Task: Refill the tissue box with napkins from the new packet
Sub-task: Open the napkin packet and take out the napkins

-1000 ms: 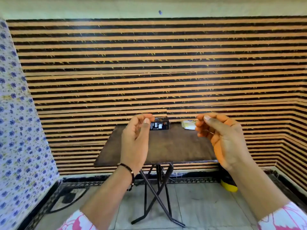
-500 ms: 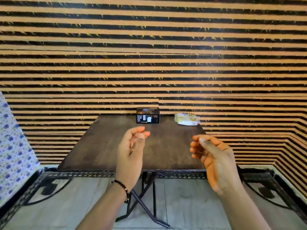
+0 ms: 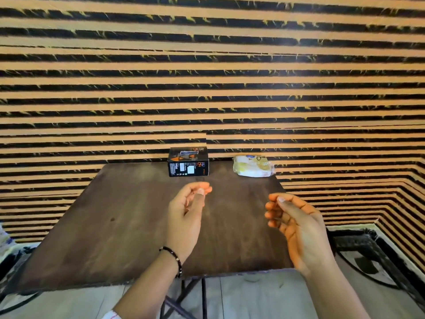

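Note:
A small black tissue box [image 3: 188,161] with orange and white print stands at the far edge of the dark wooden table [image 3: 128,217], against the wall. To its right lies a clear plastic packet of napkins [image 3: 252,166] with yellow print. My left hand [image 3: 187,215] hovers over the table's middle, below the box, fingers loosely curled and empty. My right hand [image 3: 292,224] hovers over the table's right side, below the packet, fingers curled and holding nothing. Neither hand touches the box or the packet.
A wall of black and tan horizontal stripes [image 3: 207,77] rises right behind the table. Black folding legs [image 3: 184,293] show under the near edge, above a pale tiled floor [image 3: 253,300]. A black patterned border [image 3: 358,247] runs along the floor at the right.
The view has closed in on the table, so the box and packet look larger. Both hands have sunk lower in the view and stay empty and curled.

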The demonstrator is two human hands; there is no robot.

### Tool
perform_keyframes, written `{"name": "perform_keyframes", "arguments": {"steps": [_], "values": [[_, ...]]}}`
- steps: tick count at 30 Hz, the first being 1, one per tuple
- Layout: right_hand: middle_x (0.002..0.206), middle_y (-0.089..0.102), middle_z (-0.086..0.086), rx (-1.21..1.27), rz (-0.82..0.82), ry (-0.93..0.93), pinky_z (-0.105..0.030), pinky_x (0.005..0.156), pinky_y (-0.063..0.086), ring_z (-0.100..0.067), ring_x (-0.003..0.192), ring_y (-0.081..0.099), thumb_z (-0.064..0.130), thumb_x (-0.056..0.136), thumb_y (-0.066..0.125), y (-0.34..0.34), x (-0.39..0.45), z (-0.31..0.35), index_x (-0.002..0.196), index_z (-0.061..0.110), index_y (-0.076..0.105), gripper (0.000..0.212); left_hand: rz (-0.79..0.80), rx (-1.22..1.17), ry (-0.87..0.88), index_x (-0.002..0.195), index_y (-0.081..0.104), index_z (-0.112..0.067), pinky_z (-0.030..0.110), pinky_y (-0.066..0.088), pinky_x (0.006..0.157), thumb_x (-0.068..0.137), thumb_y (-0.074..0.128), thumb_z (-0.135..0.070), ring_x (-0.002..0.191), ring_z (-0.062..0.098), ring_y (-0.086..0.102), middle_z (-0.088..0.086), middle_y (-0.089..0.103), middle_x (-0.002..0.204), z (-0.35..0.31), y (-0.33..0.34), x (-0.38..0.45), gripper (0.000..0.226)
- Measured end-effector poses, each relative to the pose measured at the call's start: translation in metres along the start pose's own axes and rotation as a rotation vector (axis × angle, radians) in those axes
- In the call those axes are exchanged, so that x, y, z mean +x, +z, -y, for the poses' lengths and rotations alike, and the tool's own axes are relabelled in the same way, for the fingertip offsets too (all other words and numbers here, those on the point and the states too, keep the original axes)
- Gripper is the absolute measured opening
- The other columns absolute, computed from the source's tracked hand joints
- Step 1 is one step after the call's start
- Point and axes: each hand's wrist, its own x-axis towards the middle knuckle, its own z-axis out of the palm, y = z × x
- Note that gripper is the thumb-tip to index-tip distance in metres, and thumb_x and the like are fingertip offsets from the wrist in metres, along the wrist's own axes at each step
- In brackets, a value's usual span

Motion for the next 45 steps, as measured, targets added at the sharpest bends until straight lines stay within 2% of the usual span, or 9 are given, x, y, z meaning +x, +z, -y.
{"name": "perform_keyframes", "arguments": {"steps": [10,20,24,31,34,36,40,42,45], "values": [[0.068,0.07,-0.003,-0.072,-0.096,0.034,-0.03,0.062,0.047,-0.017,0.065,0.061,0.007,0.088,0.053,0.018,0.115,-0.031,0.081,0.011,0.071,0.02,0.127,-0.015,-0.072,0.101,0.064,-0.014,0.031,0.051,0.088,0.094,0.047,-0.013,0.093,-0.002,0.063,-0.008,0.069,0.097,0.06,0.043,0.124,0.019],[0.069,0.07,-0.003,-0.119,-0.182,0.168,-0.031,0.062,0.046,-0.021,0.066,0.061,0.007,0.089,0.053,-0.009,0.206,-0.079,0.082,0.011,0.071,0.02,0.159,-0.027,-0.235,0.099,0.064,-0.013,0.042,0.049,0.093,0.093,0.05,-0.012,0.097,0.006,0.064,-0.006,0.07,0.096,0.135,0.093,0.18,0.016],[0.091,0.072,-0.007,-0.086,-0.189,0.27,-0.031,0.062,0.047,-0.021,0.068,0.063,0.008,0.088,0.055,-0.032,0.259,-0.105,0.104,0.013,0.064,0.02,0.147,-0.015,-0.348,0.1,0.06,-0.021,0.041,0.049,0.091,0.093,0.05,-0.013,0.101,0.011,0.062,-0.008,0.068,0.099,0.169,0.121,0.203,0.015],[0.118,0.057,-0.009,-0.094,-0.23,0.462,-0.036,0.075,0.044,-0.028,0.108,0.057,0.007,0.086,0.059,-0.088,0.374,-0.156,0.124,0.015,0.049,0.04,0.184,0.121,-0.567,0.099,0.061,-0.025,0.026,0.046,0.079,0.092,0.052,-0.014,0.095,0.015,0.059,-0.004,0.064,0.097,0.241,0.183,0.253,0.016],[0.12,0.051,-0.003,-0.112,-0.261,0.468,-0.028,0.068,0.042,-0.014,0.091,0.056,0.005,0.087,0.058,-0.105,0.416,-0.174,0.129,0.018,0.039,0.047,0.161,0.212,-0.592,0.103,0.059,-0.027,0.017,0.044,0.073,0.091,0.055,-0.014,0.091,0.008,0.058,-0.002,0.064,0.103,0.274,0.203,0.274,0.018],[0.104,0.053,0.003,-0.137,-0.266,0.48,-0.021,0.058,0.038,-0.005,0.076,0.053,0.005,0.089,0.056,-0.113,0.443,-0.186,0.126,0.021,0.036,0.045,0.127,0.262,-0.604,0.117,0.056,-0.022,0.01,0.042,0.077,0.09,0.056,-0.014,0.102,0.009,0.057,-0.003,0.058,0.118,0.294,0.213,0.289,0.028],[0.095,0.051,0.012,-0.224,-0.225,0.49,-0.018,0.057,0.035,0.002,0.075,0.048,0.007,0.09,0.055,-0.123,0.481,-0.208,0.135,0.018,0.033,0.051,0.014,0.291,-0.633,0.134,0.043,-0.008,0.035,0.039,0.104,0.088,0.056,-0.006,0.124,0.022,0.048,0.009,0.051,0.133,0.323,0.235,0.317,0.047],[0.1,0.055,0.008,-0.281,-0.198,0.498,-0.02,0.057,0.037,0.001,0.077,0.05,0.008,0.09,0.055,-0.124,0.49,-0.216,0.133,0.017,0.038,0.047,-0.015,0.292,-0.641,0.13,0.045,-0.001,0.035,0.039,0.102,0.088,0.056,-0.003,0.115,0.017,0.054,0.015,0.059,0.12,0.332,0.24,0.325,0.044],[0.121,0.056,-0.003,-0.361,-0.142,0.499,-0.022,0.06,0.039,-0.012,0.092,0.057,0.014,0.09,0.056,-0.126,0.497,-0.222,0.126,0.019,0.044,0.038,-0.015,0.389,-0.578,0.102,0.061,-0.007,0.029,0.043,0.081,0.088,0.058,-0.009,0.077,0.004,0.058,0.006,0.065,0.079,0.341,0.245,0.327,0.014]]}}
